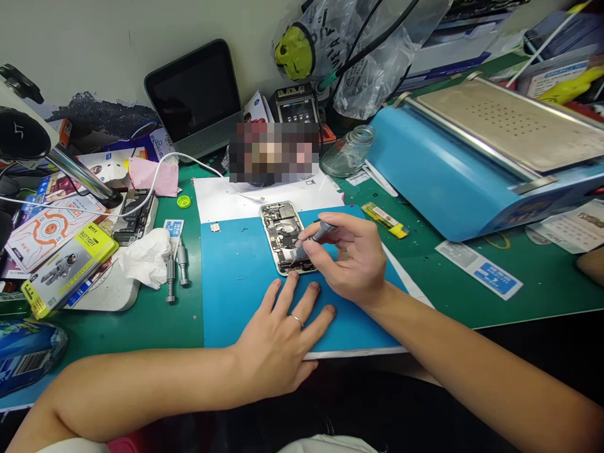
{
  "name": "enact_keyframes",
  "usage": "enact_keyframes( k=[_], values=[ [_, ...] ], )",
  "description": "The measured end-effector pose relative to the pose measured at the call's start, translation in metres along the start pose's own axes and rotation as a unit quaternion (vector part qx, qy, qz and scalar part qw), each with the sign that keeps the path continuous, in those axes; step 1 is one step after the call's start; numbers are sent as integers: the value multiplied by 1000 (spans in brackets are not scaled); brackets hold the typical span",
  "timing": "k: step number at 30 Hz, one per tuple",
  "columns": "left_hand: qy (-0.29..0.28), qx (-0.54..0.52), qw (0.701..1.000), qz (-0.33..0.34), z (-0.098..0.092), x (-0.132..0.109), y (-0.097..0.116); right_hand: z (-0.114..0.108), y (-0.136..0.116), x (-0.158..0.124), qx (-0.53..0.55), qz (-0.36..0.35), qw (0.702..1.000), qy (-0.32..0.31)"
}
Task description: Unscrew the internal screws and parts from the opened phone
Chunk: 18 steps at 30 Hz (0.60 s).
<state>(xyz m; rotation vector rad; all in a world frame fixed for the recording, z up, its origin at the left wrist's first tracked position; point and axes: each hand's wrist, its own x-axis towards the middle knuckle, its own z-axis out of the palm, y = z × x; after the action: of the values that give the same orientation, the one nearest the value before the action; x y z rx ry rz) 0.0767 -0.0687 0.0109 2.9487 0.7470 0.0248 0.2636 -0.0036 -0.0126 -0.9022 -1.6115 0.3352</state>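
Observation:
An opened phone (284,229) with bare inner parts lies on a blue mat (226,283). My right hand (356,258) grips a grey screwdriver (323,233), its tip down at the lower end of the phone. Spread out flat, my left hand (287,327) rests on the mat just below, a fingertip at the phone's bottom edge. A ring (297,320) is on one of its fingers. Tiny bits, perhaps screws, dot the mat left of the phone, and a small metal piece (215,227) lies near the mat's upper left.
Two more screwdrivers (170,277) lie left of the mat beside a crumpled tissue (148,258) and a yellow battery box (70,269). A blue machine with a metal plate (472,157) stands at right. Behind are a glass jar (346,154) and a dark screen (193,94). A white cable (158,170) crosses at left.

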Motion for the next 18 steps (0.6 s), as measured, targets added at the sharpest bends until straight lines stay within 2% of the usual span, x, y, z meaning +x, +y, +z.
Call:
enact_keyframes(
  k=[18],
  values=[
    [0,-4,1000,2,-1,1,0,0,2,-2,4,14,1000,5]
  ],
)
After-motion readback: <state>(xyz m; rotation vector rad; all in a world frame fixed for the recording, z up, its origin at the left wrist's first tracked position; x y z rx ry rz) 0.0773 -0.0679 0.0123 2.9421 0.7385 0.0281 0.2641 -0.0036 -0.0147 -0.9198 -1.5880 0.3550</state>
